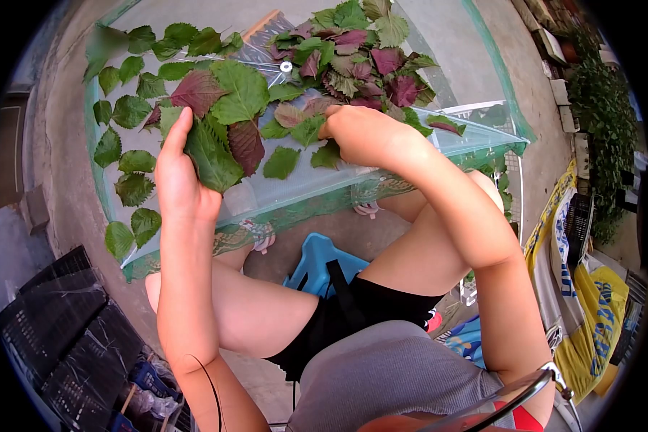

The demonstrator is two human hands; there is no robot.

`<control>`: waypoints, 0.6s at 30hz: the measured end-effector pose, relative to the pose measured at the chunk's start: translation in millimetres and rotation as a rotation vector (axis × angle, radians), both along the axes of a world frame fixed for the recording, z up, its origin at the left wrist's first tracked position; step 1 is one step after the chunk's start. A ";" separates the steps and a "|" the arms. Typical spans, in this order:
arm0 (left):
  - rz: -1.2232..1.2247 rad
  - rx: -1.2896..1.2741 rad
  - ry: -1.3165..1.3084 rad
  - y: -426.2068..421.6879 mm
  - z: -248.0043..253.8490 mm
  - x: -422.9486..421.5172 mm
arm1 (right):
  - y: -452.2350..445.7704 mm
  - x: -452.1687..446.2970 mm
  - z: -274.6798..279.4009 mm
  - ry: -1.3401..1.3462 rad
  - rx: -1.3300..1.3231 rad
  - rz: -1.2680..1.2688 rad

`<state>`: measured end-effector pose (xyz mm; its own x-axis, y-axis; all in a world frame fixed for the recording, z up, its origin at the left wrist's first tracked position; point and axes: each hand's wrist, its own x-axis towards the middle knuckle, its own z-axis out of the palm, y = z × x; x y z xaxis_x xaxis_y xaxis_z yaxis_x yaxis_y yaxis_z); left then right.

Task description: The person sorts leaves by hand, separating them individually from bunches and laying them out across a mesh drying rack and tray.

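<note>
My left hand (pixel 182 173) is closed on a loose bunch of perilla leaves (pixel 239 92), some green and some purple, with the thumb up along the near side. The fingers behind the bunch are hidden. My right hand (pixel 363 133) is bent inward, its fingers curled in a pinch at a perilla leaf (pixel 308 131) by the near edge of the pile; the fingertips are partly hidden. Beyond it lies a heap of mixed green and purple leaves (pixel 353 61). Single green leaves (pixel 132 111) are spread flat along the left side of the pale mesh (pixel 259 201).
The mesh has a green lace edge (pixel 295 216) and a white round hub (pixel 286 66) with thin ribs. A blue plastic stool (pixel 320 259) is below me. Yellow and white sacks (pixel 597 317) lie at right, black crates (pixel 65 324) at left. Plants (pixel 601 122) grow along the far right.
</note>
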<state>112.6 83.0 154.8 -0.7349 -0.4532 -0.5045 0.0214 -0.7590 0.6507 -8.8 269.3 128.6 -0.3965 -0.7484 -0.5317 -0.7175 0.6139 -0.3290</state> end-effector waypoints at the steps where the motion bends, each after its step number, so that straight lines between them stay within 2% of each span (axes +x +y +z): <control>1: 0.000 0.001 0.000 -0.9 -1.8 0.6 | 0.4 -0.5 1.5 0.000 0.001 0.000; 7: -0.072 0.019 0.048 1.3 -10.1 3.6 | 8.0 -0.5 10.6 0.139 -0.075 -0.016; 9: -0.047 -0.018 0.002 8.9 -5.1 1.8 | 7.0 -0.7 15.3 0.220 -0.293 -0.070; 10: -0.047 -0.023 0.004 10.7 -3.6 1.0 | 5.3 0.2 17.8 0.221 -0.299 -0.070; 12: -0.094 -0.033 -0.016 14.4 -2.6 -0.3 | 1.4 4.5 23.4 0.171 -0.693 -0.220; 13: -0.087 -0.048 -0.012 16.6 -2.9 -1.8 | -0.8 6.1 29.1 0.170 -0.698 -0.222; 15: -0.103 -0.073 0.015 21.2 -3.8 -3.9 | -4.2 9.1 40.4 -0.076 -0.894 -0.423; 18: -0.130 -0.100 0.013 25.2 -5.1 -4.9 | -5.5 14.8 41.3 -0.025 -1.061 -0.353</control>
